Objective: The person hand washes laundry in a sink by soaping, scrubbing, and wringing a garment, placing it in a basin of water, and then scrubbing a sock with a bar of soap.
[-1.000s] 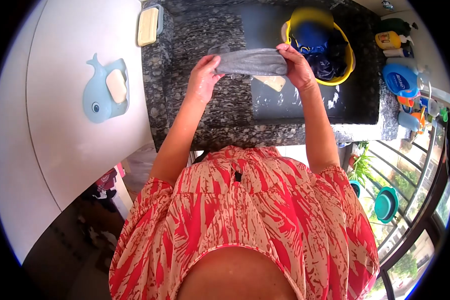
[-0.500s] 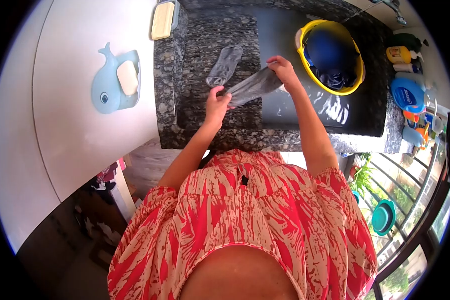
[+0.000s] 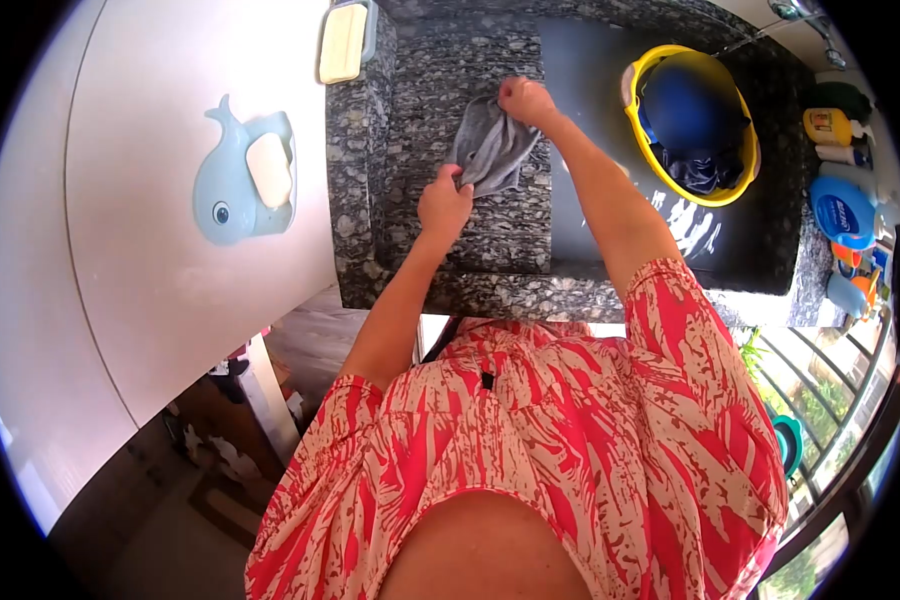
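Grey socks (image 3: pixel 495 150) lie bunched together on the ridged granite washboard (image 3: pixel 420 120); where one ends and the other begins is hard to make out. My left hand (image 3: pixel 445 208) pinches the lower left edge of the bundle. At its upper end, my right hand (image 3: pixel 528 103) has its fingers closed on the grey fabric. The cloth between my hands is creased and rests against the stone.
Right of the washboard, a yellow-rimmed bucket (image 3: pixel 633 125) with dark blue cloth stands in the dark sink basin (image 3: pixel 585 70). A running tap (image 3: pixel 820 35) hangs above. Soap sits in a whale-shaped dish (image 3: pixel 232 205); another bar (image 3: pixel 342 45) lies on the ledge. Bottles (image 3: pixel 840 212) line the right.
The sock stretched between my hands has come down over the one on the washboard. My right hand has moved left and up. The whole view has shifted slightly.
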`<state>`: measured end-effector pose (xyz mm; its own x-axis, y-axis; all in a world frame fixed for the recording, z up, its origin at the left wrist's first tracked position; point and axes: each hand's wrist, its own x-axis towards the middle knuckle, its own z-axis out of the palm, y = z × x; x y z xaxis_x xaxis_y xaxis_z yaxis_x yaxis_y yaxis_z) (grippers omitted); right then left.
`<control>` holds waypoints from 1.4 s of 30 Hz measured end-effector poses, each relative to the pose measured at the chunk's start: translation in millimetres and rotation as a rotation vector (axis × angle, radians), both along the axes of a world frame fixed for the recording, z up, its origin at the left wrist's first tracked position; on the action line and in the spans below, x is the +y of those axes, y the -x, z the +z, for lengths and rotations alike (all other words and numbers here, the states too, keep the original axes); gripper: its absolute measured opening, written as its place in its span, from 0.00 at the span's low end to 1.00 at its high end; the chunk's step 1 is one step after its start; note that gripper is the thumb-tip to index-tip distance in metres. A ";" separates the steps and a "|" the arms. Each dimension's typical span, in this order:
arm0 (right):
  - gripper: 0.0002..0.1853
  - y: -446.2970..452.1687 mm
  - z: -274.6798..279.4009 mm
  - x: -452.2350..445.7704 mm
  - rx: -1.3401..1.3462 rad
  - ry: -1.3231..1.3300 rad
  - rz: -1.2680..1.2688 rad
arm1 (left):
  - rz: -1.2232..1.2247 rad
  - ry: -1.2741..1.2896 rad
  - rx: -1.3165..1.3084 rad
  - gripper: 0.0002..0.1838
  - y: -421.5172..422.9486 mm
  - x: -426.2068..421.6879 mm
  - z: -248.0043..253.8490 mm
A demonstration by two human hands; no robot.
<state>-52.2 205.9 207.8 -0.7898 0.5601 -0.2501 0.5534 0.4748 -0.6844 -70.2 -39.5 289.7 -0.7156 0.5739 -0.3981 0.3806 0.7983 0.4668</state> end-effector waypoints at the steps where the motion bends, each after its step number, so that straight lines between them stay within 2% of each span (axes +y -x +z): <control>1: 0.08 3.2 5.9 2.5 0.023 0.002 -0.005 | 0.029 -0.028 -0.031 0.24 0.7 -0.6 -5.7; 3: 0.09 1.4 17.7 6.9 0.041 0.017 -0.019 | 0.094 -0.078 -0.094 0.24 -0.1 -3.1 -18.5; 5: 0.10 -6.6 31.8 4.4 0.037 0.030 -0.036 | 0.059 -0.107 -0.126 0.23 -3.7 -3.6 -11.0; 8: 0.14 -37.1 11.8 18.8 0.011 0.195 0.011 | 0.016 -0.131 -0.295 0.22 -12.1 -9.1 10.0; 13: 0.14 -67.9 7.6 16.8 -0.002 0.267 -0.024 | 0.057 -0.071 -0.544 0.20 -22.9 -16.6 17.4; 14: 0.13 -68.2 9.2 16.8 -0.014 0.262 -0.019 | 0.007 -0.035 -0.382 0.19 -24.6 -16.3 18.2; 16: 0.14 -57.6 9.0 11.2 0.010 -0.043 -0.044 | -0.095 0.036 -0.057 0.17 -27.7 -13.5 18.1; 17: 0.15 -50.9 9.4 5.8 0.017 -0.192 -0.057 | -0.123 -0.056 0.101 0.16 -25.6 -13.1 15.2; 19: 0.16 -35.8 14.1 3.2 0.076 -0.196 0.068 | -0.184 -0.240 0.416 0.15 -16.9 -10.8 5.0; 22: 0.16 -24.2 16.8 -8.0 0.057 -0.281 0.248 | -0.383 -0.266 0.467 0.13 -7.2 2.4 4.0; 26: 0.13 -22.5 20.6 -5.1 0.033 -0.382 0.293 | -0.277 -0.176 0.512 0.11 7.9 4.4 -18.6; 27: 0.12 -21.3 20.7 -1.7 0.131 -0.315 0.291 | -0.272 -0.210 0.559 0.09 14.1 1.8 -25.2; 29: 0.09 -17.8 27.6 5.8 0.330 -0.176 0.297 | -0.142 -0.234 0.503 0.08 22.2 -1.2 -24.9; 30: 0.09 -16.0 30.8 8.8 0.308 0.061 0.224 | -0.076 -0.245 0.475 0.08 26.9 -4.3 -24.5; 32: 0.08 -14.3 56.0 10.5 0.254 0.536 0.065 | 0.386 -0.478 -0.068 0.13 46.1 -13.8 -42.2; 33: 0.07 -15.4 62.5 8.5 0.321 0.613 0.024 | 0.588 -0.635 -0.263 0.14 47.3 -16.1 -43.7; 34: 0.07 -16.2 66.1 4.4 0.358 0.648 -0.030 | 0.788 -0.786 -0.462 0.16 45.9 -10.3 -20.6; 36: 0.07 -15.7 68.9 -2.4 0.440 0.716 -0.136 | 0.842 -0.933 -0.656 0.16 49.4 -5.5 0.4; 37: 0.06 -15.3 63.2 -2.6 0.394 0.879 -0.215 | 0.856 -1.003 -0.721 0.15 50.9 -4.1 4.8; 40: 0.04 -9.6 43.6 -9.7 0.415 0.951 -0.370 | 0.904 -1.137 -0.847 0.13 56.3 2.3 17.7; 42: 0.04 -8.7 28.6 -9.1 0.450 0.968 -0.355 | 0.919 -1.235 -0.916 0.13 60.0 7.5 22.1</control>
<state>-43.5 196.7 236.3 -0.7523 0.4960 -0.4336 0.1609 -0.4999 -0.8510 -130.2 -32.0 311.8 -0.7647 0.4020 -0.5037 -0.6374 -0.3560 0.6834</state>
